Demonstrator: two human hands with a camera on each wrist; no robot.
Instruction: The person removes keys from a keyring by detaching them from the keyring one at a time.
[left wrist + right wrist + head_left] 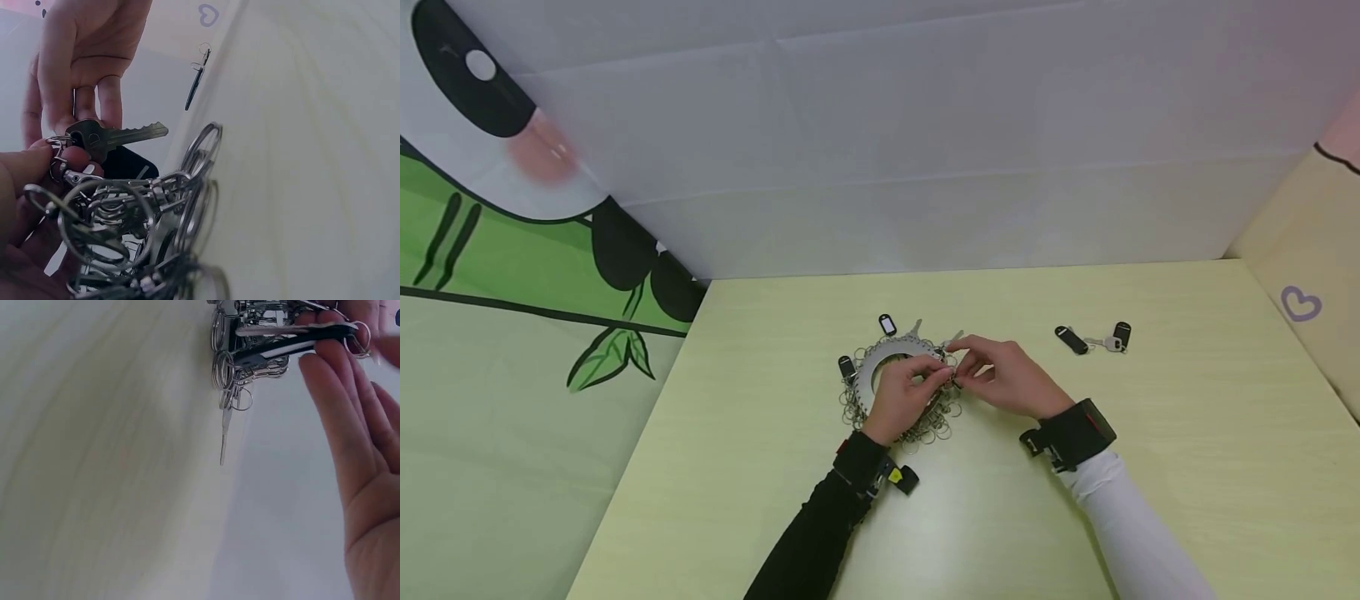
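Observation:
A round metal hanger [867,367] fringed with clasps and split rings lies on the table. At its right edge my left hand [901,393] pinches a small key ring [60,150] between thumb and finger. My right hand [1011,375] meets it there, fingertips on the same ring [357,340]. From this ring hang a key [119,137] and a black tag [281,349]; the key points away from the left thumb in the left wrist view. Loose split rings [106,225] crowd below the left fingers. Whether the ring is hooked to a clasp, I cannot tell.
Black key tags [1071,340] with a key [1108,342] lie at the right of the table. Around the hanger sit a black tag with a white label [887,324], another black tag [847,367] and a key [915,327]. A pale cloth wall [925,225] stands behind.

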